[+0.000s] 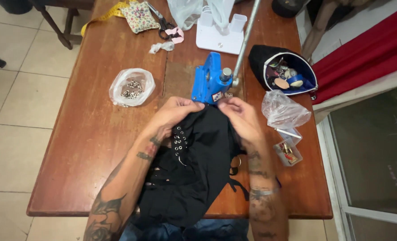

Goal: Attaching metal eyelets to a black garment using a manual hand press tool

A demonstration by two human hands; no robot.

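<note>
We are pinching the black garment [194, 165] in the closed fingers of our left hand [174, 111] and right hand [241, 118], feeding its edge to the blue hand press [212, 82] on the bench [82, 134]; seating it squarely under the die seems to be what is needed.

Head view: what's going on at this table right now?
A person holds a black garment with both hands at the base of a blue hand press on a wooden table. The left hand and right hand pinch the fabric's top edge right by the press. A row of metal eyelets already runs down the cloth. A clear bag of eyelets lies to the left, an open black pouch to the right.
</note>
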